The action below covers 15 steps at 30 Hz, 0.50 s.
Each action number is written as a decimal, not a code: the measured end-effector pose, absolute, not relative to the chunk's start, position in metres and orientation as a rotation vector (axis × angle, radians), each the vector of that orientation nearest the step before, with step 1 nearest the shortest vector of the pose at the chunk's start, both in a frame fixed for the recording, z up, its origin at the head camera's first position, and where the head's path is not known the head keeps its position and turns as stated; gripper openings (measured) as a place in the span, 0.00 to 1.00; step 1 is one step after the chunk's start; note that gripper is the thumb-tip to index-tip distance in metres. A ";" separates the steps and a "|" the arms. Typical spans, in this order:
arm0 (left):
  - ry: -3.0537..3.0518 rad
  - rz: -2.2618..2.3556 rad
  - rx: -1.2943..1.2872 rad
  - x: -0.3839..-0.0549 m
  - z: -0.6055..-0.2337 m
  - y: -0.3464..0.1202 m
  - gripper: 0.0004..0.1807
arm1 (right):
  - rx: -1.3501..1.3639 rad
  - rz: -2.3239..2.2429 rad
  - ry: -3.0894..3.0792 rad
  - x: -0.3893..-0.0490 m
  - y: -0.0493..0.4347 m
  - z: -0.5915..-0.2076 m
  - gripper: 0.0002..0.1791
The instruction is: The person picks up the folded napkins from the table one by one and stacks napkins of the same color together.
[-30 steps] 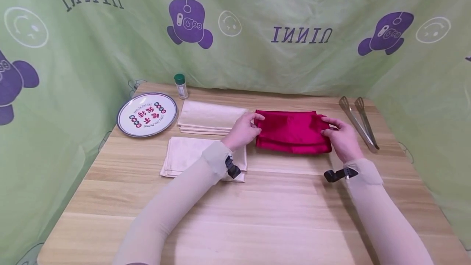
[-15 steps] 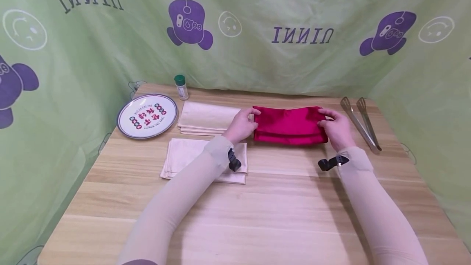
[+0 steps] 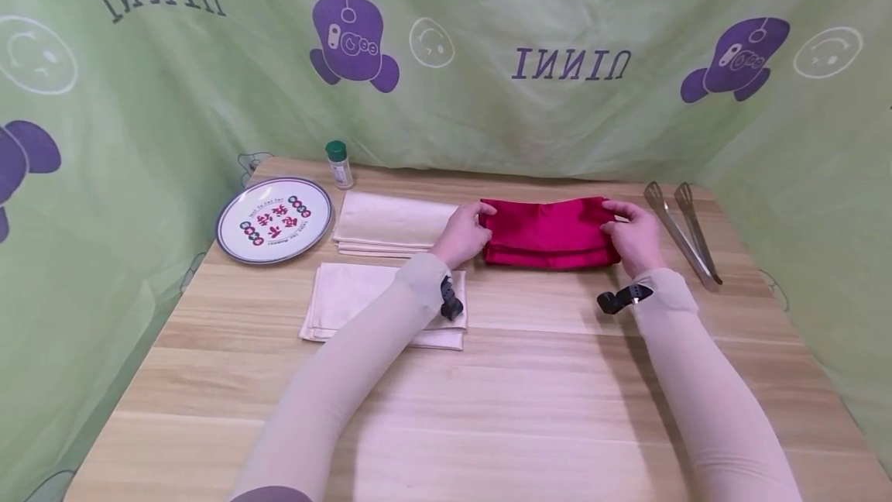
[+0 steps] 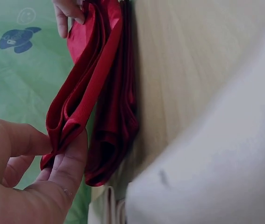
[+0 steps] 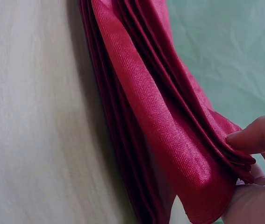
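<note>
A folded red cloth (image 3: 547, 225) with a satin sheen is stretched between both hands at the back of the table. My left hand (image 3: 463, 235) pinches its left end; in the left wrist view the thumb is above and the fingers (image 4: 71, 163) below several folded layers. At the right end my right hand (image 3: 634, 238) pinches the layers, its thumb (image 5: 258, 135) on top in the right wrist view. Beneath the pinched part, more folded red layers (image 4: 111, 154) rest on the table; whether they belong to the same cloth I cannot tell.
Two folded pale cloths, one behind (image 3: 397, 219) and one in front (image 3: 355, 293), lie left of the red one, the front one partly under my left arm. A patterned plate (image 3: 275, 221) and green-capped shaker (image 3: 339, 165) stand farther left. Metal tongs (image 3: 686, 238) lie at right.
Both hands have moved the red cloth's upper part toward the back, mostly in the first half second. The right hand has also shifted slightly left. The other objects lie as before.
</note>
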<state>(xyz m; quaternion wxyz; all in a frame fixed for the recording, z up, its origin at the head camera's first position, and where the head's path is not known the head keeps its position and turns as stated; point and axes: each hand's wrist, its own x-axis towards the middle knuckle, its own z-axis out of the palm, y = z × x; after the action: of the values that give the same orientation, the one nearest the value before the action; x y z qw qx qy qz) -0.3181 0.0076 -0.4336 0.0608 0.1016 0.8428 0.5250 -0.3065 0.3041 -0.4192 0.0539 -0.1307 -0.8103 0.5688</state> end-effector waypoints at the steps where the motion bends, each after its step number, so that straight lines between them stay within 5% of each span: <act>1: 2.557 1.583 0.308 -0.319 -0.435 0.007 0.23 | -0.397 1.726 -2.464 -0.307 0.304 -0.421 0.30; 15: 2.502 1.562 0.256 -0.327 -0.445 0.002 0.22 | -0.385 1.679 -2.498 -0.314 0.304 -0.436 0.31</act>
<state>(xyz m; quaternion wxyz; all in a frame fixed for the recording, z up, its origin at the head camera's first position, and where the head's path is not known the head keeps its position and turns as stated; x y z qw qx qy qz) -0.3269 0.0022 -0.4452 0.0902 0.0862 0.8417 0.5253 -0.3135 0.3036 -0.4360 0.0536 -0.1266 -0.8221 0.5526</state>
